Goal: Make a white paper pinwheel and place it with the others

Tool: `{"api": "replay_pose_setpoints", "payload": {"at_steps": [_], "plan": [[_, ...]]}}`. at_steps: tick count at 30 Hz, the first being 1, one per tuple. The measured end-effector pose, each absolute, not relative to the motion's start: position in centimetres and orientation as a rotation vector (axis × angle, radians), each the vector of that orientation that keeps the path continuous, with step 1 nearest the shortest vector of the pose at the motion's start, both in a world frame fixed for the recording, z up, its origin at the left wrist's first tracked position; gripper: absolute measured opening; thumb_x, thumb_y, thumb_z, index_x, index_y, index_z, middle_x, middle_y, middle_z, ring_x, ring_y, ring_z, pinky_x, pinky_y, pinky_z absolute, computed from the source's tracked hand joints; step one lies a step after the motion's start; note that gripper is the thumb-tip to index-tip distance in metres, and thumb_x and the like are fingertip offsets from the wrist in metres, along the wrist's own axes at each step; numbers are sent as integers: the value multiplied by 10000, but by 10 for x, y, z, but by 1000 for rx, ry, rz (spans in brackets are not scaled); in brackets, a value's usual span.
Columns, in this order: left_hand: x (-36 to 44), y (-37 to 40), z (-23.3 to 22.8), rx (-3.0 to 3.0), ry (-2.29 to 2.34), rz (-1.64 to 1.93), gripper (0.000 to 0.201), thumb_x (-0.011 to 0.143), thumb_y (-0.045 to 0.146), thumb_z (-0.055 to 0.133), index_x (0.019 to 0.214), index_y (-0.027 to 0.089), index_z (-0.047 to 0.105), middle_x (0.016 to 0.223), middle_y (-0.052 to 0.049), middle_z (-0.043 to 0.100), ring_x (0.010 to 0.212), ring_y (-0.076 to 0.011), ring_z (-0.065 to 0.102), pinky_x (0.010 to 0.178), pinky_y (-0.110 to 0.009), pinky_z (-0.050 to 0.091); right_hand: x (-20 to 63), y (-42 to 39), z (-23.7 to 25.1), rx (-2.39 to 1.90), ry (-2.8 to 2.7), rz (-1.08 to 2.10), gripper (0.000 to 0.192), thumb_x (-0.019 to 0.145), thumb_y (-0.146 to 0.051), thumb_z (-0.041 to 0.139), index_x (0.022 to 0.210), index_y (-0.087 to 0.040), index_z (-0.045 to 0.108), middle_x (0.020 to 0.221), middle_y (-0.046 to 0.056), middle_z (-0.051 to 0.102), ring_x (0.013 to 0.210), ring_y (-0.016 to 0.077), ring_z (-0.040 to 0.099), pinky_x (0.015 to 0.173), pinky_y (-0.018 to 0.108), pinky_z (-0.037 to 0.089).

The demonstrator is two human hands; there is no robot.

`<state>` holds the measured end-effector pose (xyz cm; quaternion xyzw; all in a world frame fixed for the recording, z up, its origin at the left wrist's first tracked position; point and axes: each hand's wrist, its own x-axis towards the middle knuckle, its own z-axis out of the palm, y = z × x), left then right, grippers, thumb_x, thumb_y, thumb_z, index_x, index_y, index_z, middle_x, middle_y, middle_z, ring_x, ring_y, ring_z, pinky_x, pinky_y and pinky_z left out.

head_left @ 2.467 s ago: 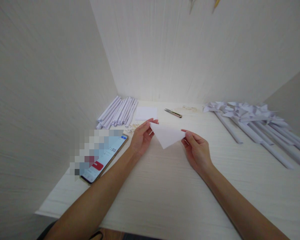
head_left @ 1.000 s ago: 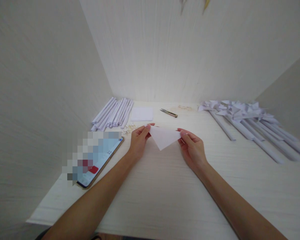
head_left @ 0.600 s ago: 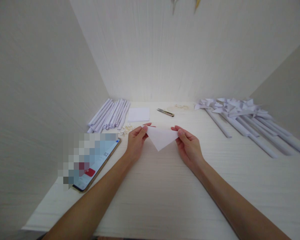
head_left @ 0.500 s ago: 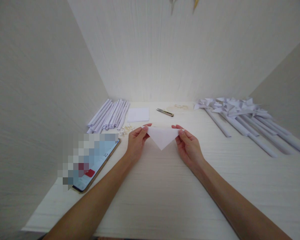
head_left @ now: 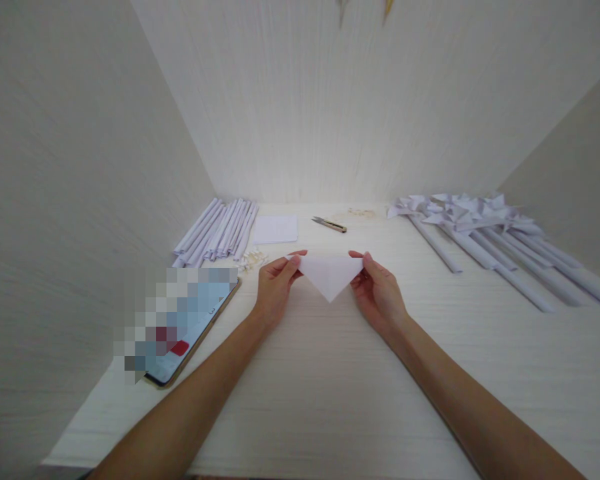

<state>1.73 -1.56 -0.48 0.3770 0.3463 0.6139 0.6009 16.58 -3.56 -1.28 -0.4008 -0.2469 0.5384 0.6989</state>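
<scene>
Evidently, both hands share one piece of folded white paper [head_left: 331,276], a triangle with its tip toward 6 o'clock, held above the middle of the desk [head_left: 325,400]; the grip of the left hand [head_left: 274,285] is closed to a pinch, thumb over fingers, on the corner at 9 o'clock; the grip of the right hand [head_left: 380,288] is pinched just as tightly on the corner at 3 o'clock; from the paper, a phone [head_left: 205,330] lies at 8 o'clock, its screen partly masked by mosaic, with a red button and a dark figure, perhaps a 3, too small to read surely; small pale pieces [head_left: 253,261] lie near 9 o'clock, rolled paper sticks [head_left: 220,230] at 10, a flat white paper stack [head_left: 276,229] at 11, thread snips [head_left: 329,225] at 12; paper pinwheels [head_left: 460,215] on sticks are heaped between 2 and 3.
</scene>
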Motion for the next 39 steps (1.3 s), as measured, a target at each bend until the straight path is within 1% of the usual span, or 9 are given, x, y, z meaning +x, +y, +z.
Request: {"api": "replay_pose_setpoints", "payload": {"at_steps": [3,8,13,21,26,30,34,37,39], "plan": [[17,-15,-5,884,802,1425,146,582,289,691,578,144,667,852,-55,667,693,-114,575,717,-284,466,167,-35,-15,-893,-566,1223,232,632,-400,651,684,-175,679,578,-13,541,502,57,442,487,211,387],[17,-15,-6,880,804,1426,138,580,284,694,581,148,672,854,-52,669,673,-105,574,702,-272,472,166,-36,-12,-877,-537,1227,204,633,-361,658,659,-161,684,554,-20,510,483,42,399,457,187,355],[17,-16,-5,897,803,1423,143,590,283,687,571,143,669,869,-62,668,681,-109,575,712,-279,469,165,-36,-10,-870,-508,1193,176,622,-334,664,609,-158,679,651,6,572,483,34,386,447,186,346],[17,-16,-5,855,799,1422,139,579,278,691,596,141,674,814,-51,672,664,-102,567,682,-259,459,164,-36,-9,-877,-519,1179,162,576,-315,694,591,-155,681,619,1,570,471,23,365,426,165,325],[16,-13,-7,832,775,1404,167,612,315,662,644,152,681,774,-36,670,660,-98,570,649,-236,447,164,-36,-11,-883,-563,1149,160,580,-328,688,583,-169,675,679,7,595,472,26,359,431,183,318],[15,-13,-8,854,768,1356,229,672,348,604,766,155,685,744,-42,672,678,-108,580,656,-235,438,164,-37,-13,-908,-600,1136,166,603,-348,672,612,-183,682,666,1,588,491,37,379,443,193,306],[15,-14,-7,886,745,1351,255,718,348,554,798,139,676,819,-73,683,773,-143,601,738,-268,433,164,-37,-15,-948,-627,1107,176,628,-374,649,657,-205,691,666,-3,594,537,56,429,457,202,297],[16,-14,-6,879,731,1356,252,728,333,538,787,129,673,857,-89,685,818,-160,606,778,-285,427,163,-37,-15,-966,-634,1084,176,650,-385,630,657,-218,688,710,0,625,599,77,484,511,216,338],[16,-14,-5,862,734,1355,251,726,327,536,782,123,672,851,-94,687,824,-169,612,783,-291,430,162,-38,-14,-939,-651,1094,190,667,-389,617,653,-212,686,746,13,649,661,101,525,591,244,386]]}}
